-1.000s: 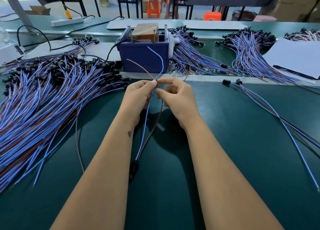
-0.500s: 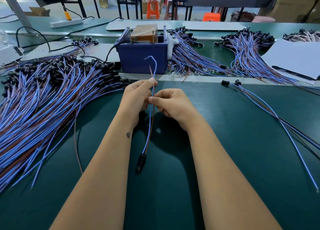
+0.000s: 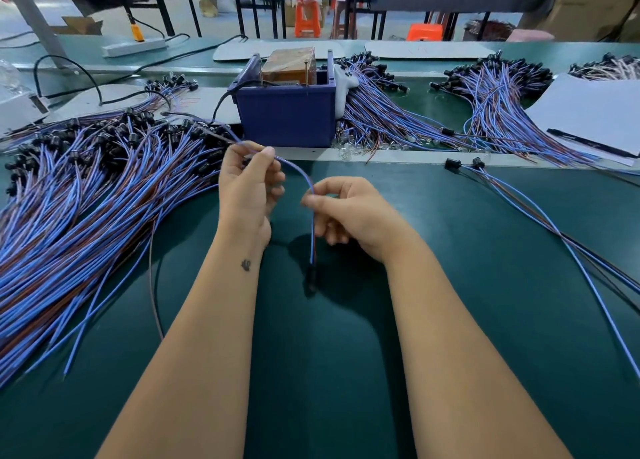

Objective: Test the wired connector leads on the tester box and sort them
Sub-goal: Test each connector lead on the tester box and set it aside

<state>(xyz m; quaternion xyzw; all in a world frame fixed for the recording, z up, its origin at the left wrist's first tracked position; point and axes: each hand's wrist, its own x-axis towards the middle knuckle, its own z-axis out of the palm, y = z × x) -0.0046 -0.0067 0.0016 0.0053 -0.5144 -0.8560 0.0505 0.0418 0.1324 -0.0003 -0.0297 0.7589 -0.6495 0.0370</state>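
From the head camera, your left hand (image 3: 247,185) has its grip pinched shut, thumb against forefinger, on the free ends of one wired lead (image 3: 300,178). Your right hand (image 3: 349,212) pinches the same lead lower down, its other fingers curled under. Between the two grips the blue wire arcs over; below your right grip the blue and brown wires hang straight to a black connector (image 3: 311,278) just above the green worktop (image 3: 485,285). Left of your left grip lies a big fan of leads (image 3: 79,209). Beyond both grips stands the blue tester box (image 3: 287,115), with more lead bundles (image 3: 388,115) to its right. Right of your right grip, a few leads (image 3: 540,212) lie apart.
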